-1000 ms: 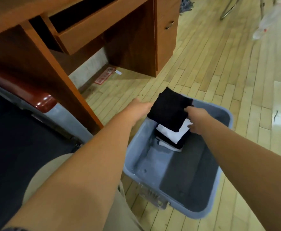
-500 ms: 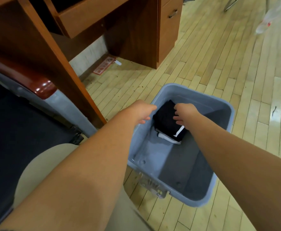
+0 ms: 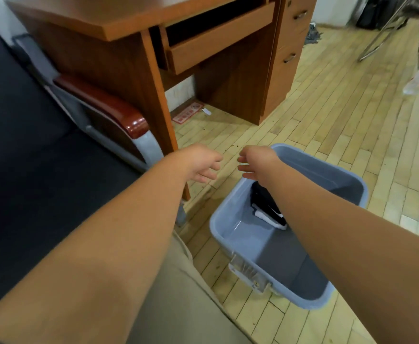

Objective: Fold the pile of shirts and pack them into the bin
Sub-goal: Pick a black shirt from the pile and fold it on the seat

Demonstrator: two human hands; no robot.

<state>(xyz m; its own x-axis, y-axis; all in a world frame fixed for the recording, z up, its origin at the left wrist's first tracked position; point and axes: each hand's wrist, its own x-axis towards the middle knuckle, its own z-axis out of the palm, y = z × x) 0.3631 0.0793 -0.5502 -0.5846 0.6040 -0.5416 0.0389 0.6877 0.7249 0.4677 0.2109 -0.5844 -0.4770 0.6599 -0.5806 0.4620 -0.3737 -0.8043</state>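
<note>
A blue-grey plastic bin [image 3: 347, 180] stands on the wooden floor to my right. Inside it, against the far left wall, lies a small stack of folded shirts [image 3: 265, 207], black on top with white edges showing; my right forearm covers part of the stack. Both hands are raised above the bin's near-left corner and hold nothing. My left hand [image 3: 203, 163] hangs over the floor with relaxed fingers. My right hand [image 3: 255, 163] hovers over the bin's rim, fingers loosely spread towards the left hand.
A wooden desk [image 3: 154, 18] with a pulled-out tray and side drawers stands ahead. A dark seat with a glossy red-brown armrest [image 3: 119, 108] is on my left. A red paper label [image 3: 187, 116] lies under the desk. Metal chair legs [image 3: 382, 38] are far right.
The folded black shirt went down into the bin onto the stack and both hands let go of it. My hands then rose out of the bin, empty, towards the left.
</note>
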